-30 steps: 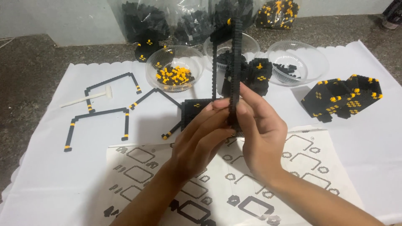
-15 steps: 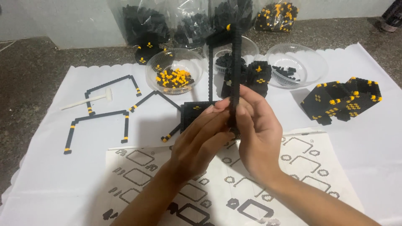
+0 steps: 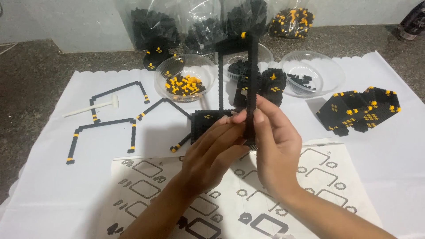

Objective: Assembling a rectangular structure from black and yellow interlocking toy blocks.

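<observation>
Both hands hold a tall, thin black brick frame [image 3: 250, 66] upright above the table. My left hand [image 3: 212, 152] pinches its lower end from the left. My right hand [image 3: 276, 146] grips the same vertical bar from the right, thumb against it. The frame has a short top bar with one yellow stud and a second thin leg on the left. A flat black brick block [image 3: 204, 120] with yellow studs lies just behind my left fingers. An instruction sheet [image 3: 310, 177] with outline drawings lies under both forearms.
Three thin black frames [image 3: 102, 128] and a white hammer-like tool [image 3: 93, 107] lie on the white sheet at left. Clear bowls hold yellow and black pieces [image 3: 183, 84] and black pieces [image 3: 305, 79]. A folded black-and-yellow assembly [image 3: 358, 110] sits right. Bags of bricks [image 3: 195, 26] stand behind.
The hands and the upright frame stay almost in place; my left fingers have shifted slightly along the bar's lower end.
</observation>
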